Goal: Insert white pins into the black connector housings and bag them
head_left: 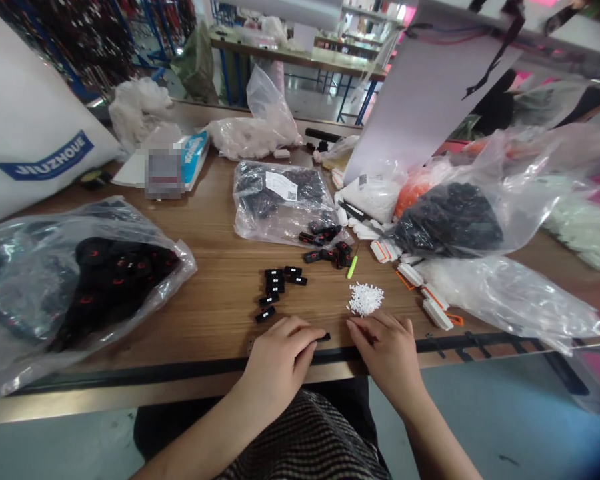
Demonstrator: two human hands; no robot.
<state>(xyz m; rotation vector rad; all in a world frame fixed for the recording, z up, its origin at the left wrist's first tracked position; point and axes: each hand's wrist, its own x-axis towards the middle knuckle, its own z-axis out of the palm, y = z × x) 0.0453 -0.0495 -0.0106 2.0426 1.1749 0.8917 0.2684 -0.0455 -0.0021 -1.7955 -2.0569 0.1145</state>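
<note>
Pinching a small, narrow black plastic piece (325, 337) in the fingertips of the bare left hand (281, 347), with its free end pointing toward the bare right hand (390, 343), near the front edge of a brown wood-grain table (220, 287). Holding the latter with fingers curled just beside a loose heap of tiny white bits (365, 298), impossible to tell whether parted or closed on anything. Angling both hands inward, backs upward, near oblong black blocks (275, 288) with paired white dots.
</note>
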